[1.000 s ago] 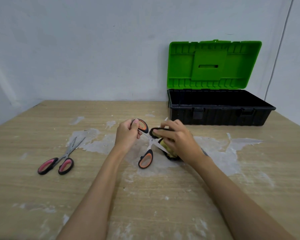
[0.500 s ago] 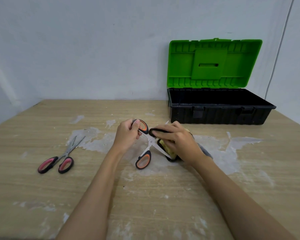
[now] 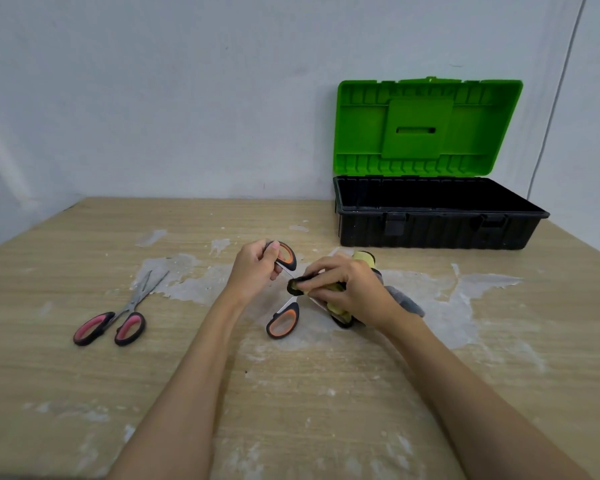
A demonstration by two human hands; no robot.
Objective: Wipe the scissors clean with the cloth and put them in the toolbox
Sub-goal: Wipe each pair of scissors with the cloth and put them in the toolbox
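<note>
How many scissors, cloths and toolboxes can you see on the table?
Scissors: 2, the orange-handled scissors held open by the left hand, and the pink-handled scissors lying shut on the wooden table.
Cloths: 1, the yellow and grey cloth under the right hand.
Toolboxes: 1, the open black toolbox with a green lid.
Total: 4.

Even soft light; wide-angle edge distortion

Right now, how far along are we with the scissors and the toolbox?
Done: toolbox stands open, nothing visible inside. In hand: left hand grips a handle of the orange scissors, spread open, while the right hand holds the cloth around a blade. Left: finish wiping, box them, then wipe and box the pink scissors lying untouched on the table.
</note>
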